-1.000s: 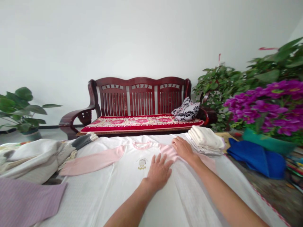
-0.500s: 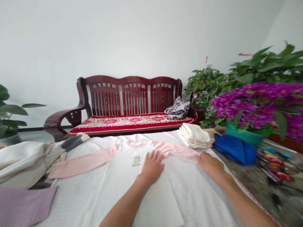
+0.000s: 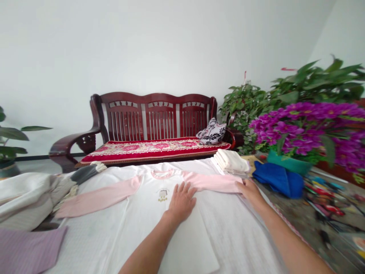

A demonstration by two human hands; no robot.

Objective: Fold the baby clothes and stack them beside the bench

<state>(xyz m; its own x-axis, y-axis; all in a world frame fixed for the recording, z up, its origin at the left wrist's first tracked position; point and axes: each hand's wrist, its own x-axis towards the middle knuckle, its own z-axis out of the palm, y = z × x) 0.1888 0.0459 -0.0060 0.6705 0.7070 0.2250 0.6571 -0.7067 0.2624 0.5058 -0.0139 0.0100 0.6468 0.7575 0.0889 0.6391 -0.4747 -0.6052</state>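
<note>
A white long-sleeved shirt [image 3: 142, 213] with pink sleeves and a small printed design on its chest lies spread face up on a white cloth [image 3: 236, 236]. My left hand [image 3: 181, 201] rests flat on the shirt's chest, just right of the print, fingers stretched out. At the cuff of the right-hand pink sleeve [image 3: 212, 182], my right hand [image 3: 251, 191] pinches the fabric between thumb and fingers. That sleeve is drawn out straight to the side. The other pink sleeve [image 3: 99, 198] stretches toward the left, lying smooth.
Folded white clothes [image 3: 231, 161] are stacked behind the right sleeve. Loose garments [image 3: 31, 194] and a purple cloth [image 3: 31, 247] lie at left. Beyond the cloth's right edge are a blue cloth [image 3: 278, 179], purple flowers [image 3: 308, 129] and scattered tools [image 3: 325, 198]. A wooden bench [image 3: 159, 114] stands behind.
My right hand has pulled the sleeve cuff slightly, and the sleeve now lies straighter and flatter. The left hand stays flat on the chest. The view has shifted a little.
</note>
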